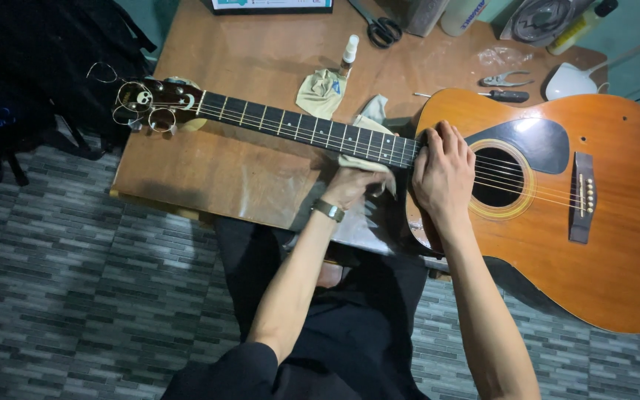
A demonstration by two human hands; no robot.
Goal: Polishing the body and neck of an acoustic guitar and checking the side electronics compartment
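Note:
An orange acoustic guitar (601, 244) lies flat across a wooden table (216, 170), its dark fretboard (298, 127) pointing left to the headstock (161, 100) with curled string ends. My right hand (444, 172) rests palm down on the guitar top beside the sound hole (498, 178), fingers at the neck joint. My left hand (350, 185), with a watch on the wrist, is under the neck and grips a pale cloth (368, 164) that wraps around the fretboard near the body.
On the table behind the neck lie a crumpled yellowish cloth (320, 92), a small spray bottle (348, 55), scissors (379, 28), pliers (505, 78), a screwdriver (501, 95) and a white lamp base (568, 81). A black bag (31, 74) sits left.

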